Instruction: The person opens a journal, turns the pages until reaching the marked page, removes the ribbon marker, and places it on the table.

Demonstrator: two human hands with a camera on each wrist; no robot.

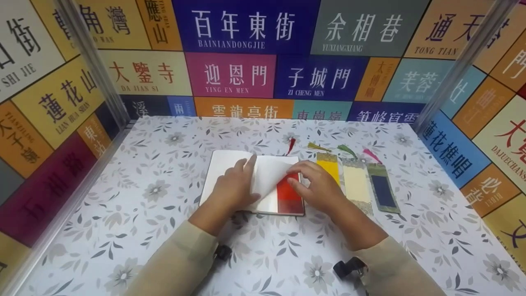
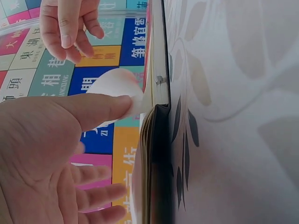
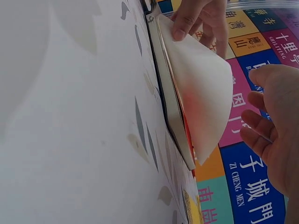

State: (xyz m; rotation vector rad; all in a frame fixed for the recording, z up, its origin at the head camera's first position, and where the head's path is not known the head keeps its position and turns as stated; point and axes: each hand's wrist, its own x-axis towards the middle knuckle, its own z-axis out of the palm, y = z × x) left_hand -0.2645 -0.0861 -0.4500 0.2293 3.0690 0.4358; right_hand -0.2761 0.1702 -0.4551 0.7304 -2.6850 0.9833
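An open notebook (image 1: 270, 206) with blank white pages lies on the table. On its right side sits a red bookmark (image 1: 290, 196), whose dark red tassel (image 1: 291, 145) sticks out past the top edge. A white page (image 1: 269, 174) is lifted and curved, partly over the bookmark. My left hand (image 1: 236, 185) rests over the notebook's middle, its fingers extended. Its thumb (image 2: 107, 111) touches the page by the fold. My right hand (image 1: 316, 183) is at the notebook's right side, its fingers loosely bent; in the right wrist view these fingers (image 3: 259, 126) stand apart from the curved page.
Right of the notebook lie a yellow bookmark (image 1: 327, 167), a cream bookmark (image 1: 356, 183) and a dark blue one with a green border (image 1: 384, 190), each with a tassel. The floral-covered table (image 1: 263, 255) is enclosed by panels of coloured signs (image 1: 246, 33).
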